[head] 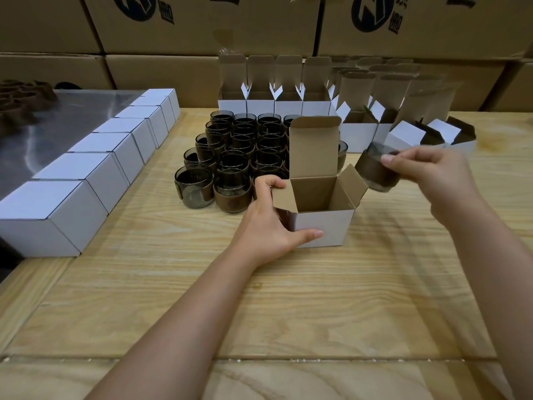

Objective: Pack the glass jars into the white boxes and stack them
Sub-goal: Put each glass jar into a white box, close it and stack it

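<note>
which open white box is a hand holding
The lone open box nearest the camera, in front of the loose jars: the left hand grips its left side. The other open boxes stand untouched in rows behind.

Soft even light; right hand motion-blurred, edges bowed

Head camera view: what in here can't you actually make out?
All in the head view:
Blurred by motion: the jar in the right hand; its band's detail is unreadable.
Hidden: the right side of the jar cluster, behind the open box lid, so no count.
Blurred: the back-right boxes; contents unclear.
Cut by the top edge: the carton logos.
Cut by the left edge and dim: the brown pieces.
</note>
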`<state>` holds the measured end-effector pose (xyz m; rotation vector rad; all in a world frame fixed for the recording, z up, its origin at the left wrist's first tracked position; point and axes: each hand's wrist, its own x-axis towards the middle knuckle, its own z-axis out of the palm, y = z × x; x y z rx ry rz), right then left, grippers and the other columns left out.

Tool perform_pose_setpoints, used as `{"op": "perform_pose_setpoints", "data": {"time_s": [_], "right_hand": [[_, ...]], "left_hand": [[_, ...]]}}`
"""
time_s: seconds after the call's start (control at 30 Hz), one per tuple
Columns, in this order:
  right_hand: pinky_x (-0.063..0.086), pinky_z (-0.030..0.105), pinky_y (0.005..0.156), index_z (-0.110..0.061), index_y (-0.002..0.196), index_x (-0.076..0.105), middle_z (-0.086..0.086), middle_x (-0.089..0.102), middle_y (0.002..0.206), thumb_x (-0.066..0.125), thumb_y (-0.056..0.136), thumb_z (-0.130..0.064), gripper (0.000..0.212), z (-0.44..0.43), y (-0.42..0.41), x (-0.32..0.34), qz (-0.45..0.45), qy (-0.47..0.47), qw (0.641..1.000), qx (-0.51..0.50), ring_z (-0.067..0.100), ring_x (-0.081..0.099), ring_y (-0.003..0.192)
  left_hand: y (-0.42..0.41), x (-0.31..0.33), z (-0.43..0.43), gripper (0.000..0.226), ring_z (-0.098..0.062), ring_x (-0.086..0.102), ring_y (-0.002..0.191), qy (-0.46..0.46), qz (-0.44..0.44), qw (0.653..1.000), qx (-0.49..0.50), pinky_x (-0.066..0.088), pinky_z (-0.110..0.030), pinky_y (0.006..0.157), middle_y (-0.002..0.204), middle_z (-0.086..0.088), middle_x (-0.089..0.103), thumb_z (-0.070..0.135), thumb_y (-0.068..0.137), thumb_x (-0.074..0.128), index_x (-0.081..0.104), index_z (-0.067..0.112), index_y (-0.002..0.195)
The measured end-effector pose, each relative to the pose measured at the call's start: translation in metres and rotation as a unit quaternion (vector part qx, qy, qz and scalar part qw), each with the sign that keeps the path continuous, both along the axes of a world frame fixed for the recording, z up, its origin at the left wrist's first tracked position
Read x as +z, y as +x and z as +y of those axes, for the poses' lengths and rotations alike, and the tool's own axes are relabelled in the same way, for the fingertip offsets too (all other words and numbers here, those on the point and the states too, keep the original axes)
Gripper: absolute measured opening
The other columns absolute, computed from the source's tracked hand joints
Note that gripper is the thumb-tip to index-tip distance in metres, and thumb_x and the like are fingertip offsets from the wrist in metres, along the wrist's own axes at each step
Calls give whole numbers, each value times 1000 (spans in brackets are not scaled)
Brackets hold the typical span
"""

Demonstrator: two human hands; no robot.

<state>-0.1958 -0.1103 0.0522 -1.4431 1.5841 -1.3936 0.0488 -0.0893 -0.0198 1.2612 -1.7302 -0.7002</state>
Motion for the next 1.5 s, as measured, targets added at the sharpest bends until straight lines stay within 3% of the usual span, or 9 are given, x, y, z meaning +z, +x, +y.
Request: {"op": "perform_pose_setpoints", "data": {"time_s": [0.2, 0.37, 0.53, 0.67, 0.9, 1.13, 1.27, 1.37, 1.5], "right_hand": [[51, 33, 88, -12, 68, 65, -3, 69, 78, 71, 82, -22, 19, 20, 17, 53, 48, -82, 993, 71, 10, 67, 82], [49, 37, 81, -13, 68, 71, 14, 69, 83, 76, 71, -41, 29, 34, 53, 66, 151, -60, 980, 117, 22, 64, 85], [36, 22, 54, -23, 62, 68, -2, 65, 67, 73, 74, -49, 30, 36, 82, 42, 310, -26, 946, 95, 3, 55, 68], [39, 32, 76, -30, 60, 62, -4, 63, 73, 69, 76, -51, 28, 31, 85, 19, 368, -33, 925, 84, 21, 50, 98], [3, 41, 112, -26, 81, 75, -8, 63, 108, 49, 83, -61, 44, 30, 85, -4, 499, 10, 865, 57, 19, 28, 125], [-8, 57, 112, -29, 92, 75, -8, 58, 120, 15, 78, -69, 74, 30, 82, 0, 578, 64, 805, 116, 16, 21, 134], [28, 39, 102, -20, 91, 73, -6, 59, 105, 33, 91, -57, 55, 31, 80, -4, 451, -55, 886, 97, 18, 42, 119], [38, 23, 90, -14, 97, 68, -5, 56, 107, 49, 94, -29, 24, 29, 75, -15, 207, -210, 955, 11, 9, 51, 107], [49, 24, 77, -30, 103, 58, -10, 59, 108, 41, 99, -19, 21, 23, 70, -27, -212, -119, 970, -2, 6, 59, 95]], "left_hand": [[0, 0, 1, 82, -3, 52, 94, 2, 7, 1000, -5, 44, -23, 72, 103, 15, 50, 55, 51, 85, 18, 61, 99], [0, -1, -1, 82, -3, 55, 85, -2, 7, 1000, -5, 40, -10, 61, 101, 16, 51, 57, 49, 84, 19, 59, 98], [1, -2, -3, 82, 16, 49, 94, -14, 10, 1000, -14, 40, -1, 66, 103, 24, 48, 52, 51, 87, 22, 51, 100], [1, -4, -3, 83, 14, 53, 88, -24, 13, 1000, -14, 41, -4, 64, 100, 21, 51, 48, 54, 88, 21, 48, 103], [0, -6, -4, 82, 9, 55, 66, -20, 3, 1000, -12, 39, -7, 56, 81, 13, 56, 50, 54, 86, 21, 46, 102], [0, -7, -6, 82, 5, 57, 62, -19, 15, 1000, -20, 41, -9, 54, 79, 12, 58, 50, 53, 86, 21, 45, 103], [0, -8, -5, 84, 5, 57, 60, -30, 15, 999, -17, 40, -7, 54, 68, 14, 56, 50, 53, 86, 20, 47, 106], [-1, -8, -5, 99, 6, 60, 91, -44, 21, 999, -22, 45, -7, 76, 104, 14, 62, 45, 56, 88, 14, 50, 121], [-1, -6, -3, 102, -11, 59, 109, -55, 9, 998, -30, 48, -32, 94, 128, 0, 58, 42, 60, 88, 10, 48, 126]]}}
